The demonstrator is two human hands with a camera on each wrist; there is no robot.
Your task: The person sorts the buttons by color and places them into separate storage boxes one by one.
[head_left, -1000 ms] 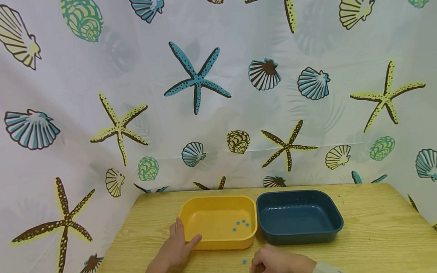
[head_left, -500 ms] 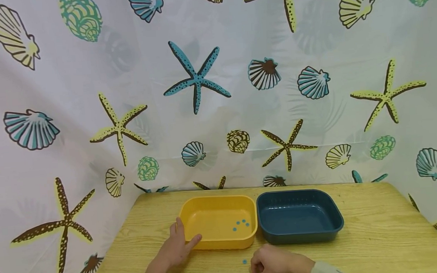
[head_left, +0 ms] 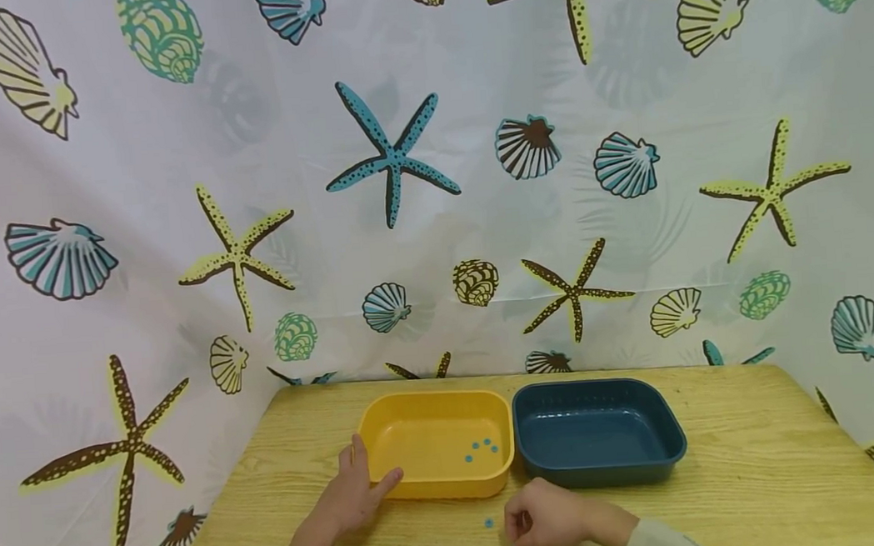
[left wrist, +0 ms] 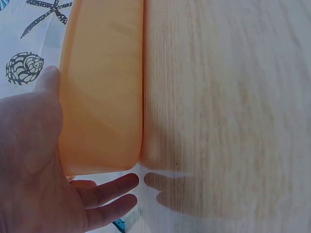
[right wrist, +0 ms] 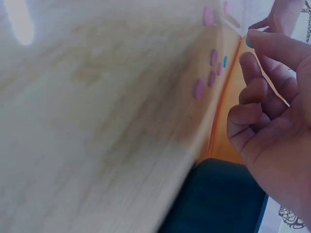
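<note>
My right hand (head_left: 545,517) is over the table in front of the gap between the basins. In the right wrist view it pinches a small blue button (right wrist: 249,42), its teal edge just showing at thumb and index finger; the other fingers are curled. My left hand (head_left: 348,491) touches the front left corner of the yellow basin (head_left: 438,486), thumb along the front and fingers extended at the left end. Several blue buttons (head_left: 468,459) lie inside that basin. Another blue button (head_left: 488,523) is on the table left of my right hand.
A dark blue basin (head_left: 607,475) stands right beside the yellow one. Several pink buttons (right wrist: 198,88) lie on the wooden table (head_left: 750,471), near its front. A curtain (head_left: 435,240) with starfish and shells closes off the back and sides.
My right hand has risen slightly off the tabletop, taking up the blue button that was under its fingertips. My left hand and both basins stay where they were.
</note>
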